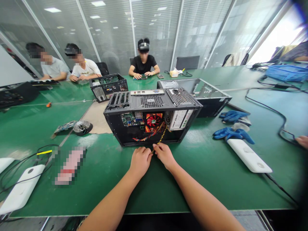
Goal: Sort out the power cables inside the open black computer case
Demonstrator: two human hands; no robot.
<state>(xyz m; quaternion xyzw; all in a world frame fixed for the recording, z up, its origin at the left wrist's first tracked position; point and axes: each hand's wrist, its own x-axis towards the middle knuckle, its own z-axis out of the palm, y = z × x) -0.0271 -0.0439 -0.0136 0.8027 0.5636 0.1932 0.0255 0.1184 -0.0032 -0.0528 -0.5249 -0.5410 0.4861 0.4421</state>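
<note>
An open black computer case [134, 106] lies before me with its rear panel facing up. Inside it are a green circuit board [130, 118], a red fan [154, 120], a power supply [181, 120] with a white label, and a bundle of coloured wires [145, 138]. A twisted yellow and black cable [163, 135] runs out of the case towards me. My left hand [141, 160] pinches its near end, fingers closed. Close beside it, my right hand [164, 155] also pinches the cable. The cable's tip is hidden by my fingers.
Blue gloves [233, 133] and a white power strip [249, 155] lie to the right. Another strip [22, 189] with black cords is at left, near a blurred pink item [71, 166]. More cases [108, 86] stand behind. Several people sit at the far side of the green table [103, 195].
</note>
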